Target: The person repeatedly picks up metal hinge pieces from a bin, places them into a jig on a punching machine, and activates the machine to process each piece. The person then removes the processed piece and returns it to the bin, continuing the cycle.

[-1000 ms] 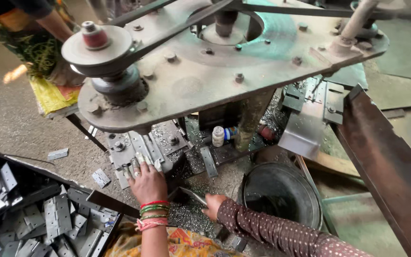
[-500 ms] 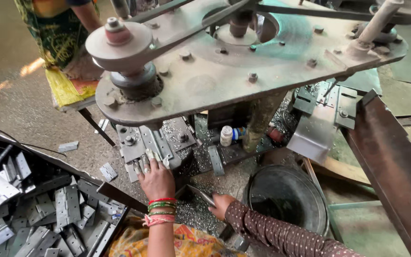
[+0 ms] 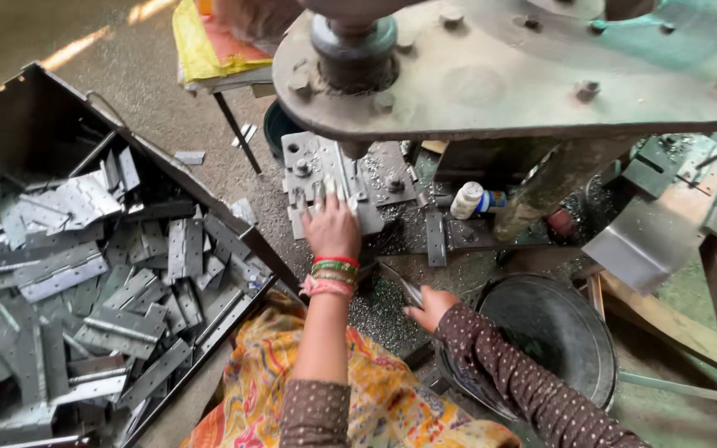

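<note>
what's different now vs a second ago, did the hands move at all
Hardly. The left hand stays flat on the grey metal plate under the round steel press table. The right hand stays low beside the black round pan, fingers closed on a thin metal piece. Mostly the view shifted forward and left, showing more of the dark tray of grey hinge plates. The small white bottle has not moved.

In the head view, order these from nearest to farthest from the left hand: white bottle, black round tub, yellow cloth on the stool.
1. White bottle, right of the left hand.
2. Black round tub, lower right.
3. Yellow cloth, top, farthest.
</note>
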